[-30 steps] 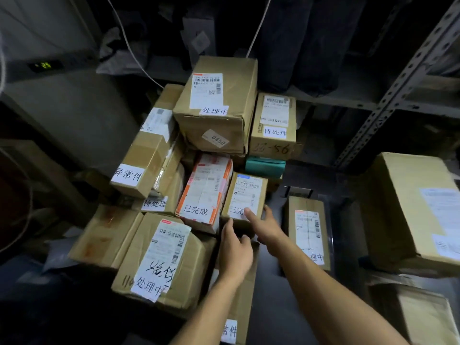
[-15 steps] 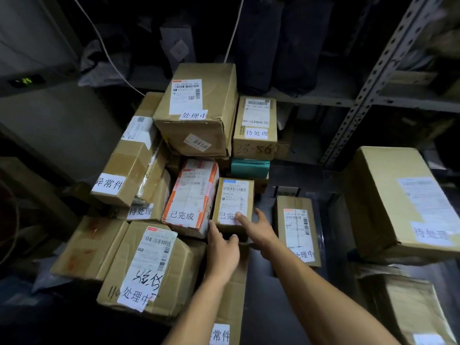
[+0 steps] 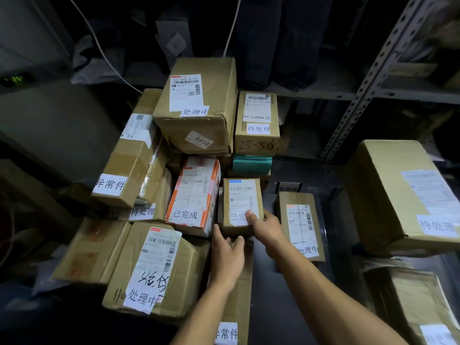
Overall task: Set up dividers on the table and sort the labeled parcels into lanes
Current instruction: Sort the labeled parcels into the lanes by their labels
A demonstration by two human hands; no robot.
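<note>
A small brown parcel [image 3: 241, 197] with a white shipping label stands in the middle of a pile of labeled cardboard parcels. My right hand [image 3: 267, 227] grips its lower right corner, thumb on the label. My left hand [image 3: 227, 255] touches its bottom left edge from below, fingers curled under it. Left of it leans an orange-and-white parcel [image 3: 194, 195]. A narrow parcel [image 3: 300, 220] lies to the right on the dark table [image 3: 268, 307].
Larger boxes are stacked behind: a big one [image 3: 199, 103] on top and a box marked 28-56 [image 3: 257, 123] over a teal package [image 3: 251, 164]. A large box [image 3: 398, 192] sits at right. A perforated metal shelf post [image 3: 368, 78] rises at the back right.
Both hands have reached forward and closed on the small parcel; the right thumb now lies on its label. The view has shifted slightly.
</note>
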